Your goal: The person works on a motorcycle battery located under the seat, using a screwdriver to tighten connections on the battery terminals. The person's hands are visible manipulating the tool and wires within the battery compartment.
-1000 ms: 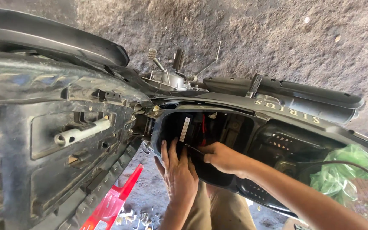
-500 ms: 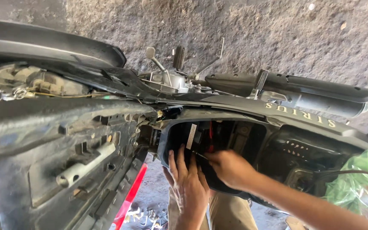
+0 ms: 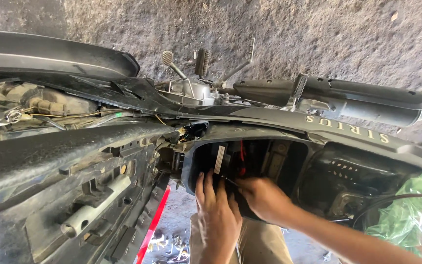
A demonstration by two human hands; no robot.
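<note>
Lower centre of the frame: the left hand (image 3: 216,215) lies flat against the near lip of the under-seat compartment (image 3: 250,161), fingers spread and pointing upward. Just right of it, the right hand (image 3: 264,198) has slid slightly leftward since half a second ago, its fingers curled and pinching a thin dark tool or wire (image 3: 228,181); which one cannot be told. The two hands now nearly touch, suggesting work has settled on one spot at the compartment's front edge. Deeper inside, a white label strip (image 3: 219,159) and red wiring (image 3: 242,154) show. Lower right, a green plastic bag (image 3: 406,215). Upper centre, farthest, the foot peg (image 3: 202,61) and muffler (image 3: 362,100) against the concrete ground (image 3: 294,29).
</note>
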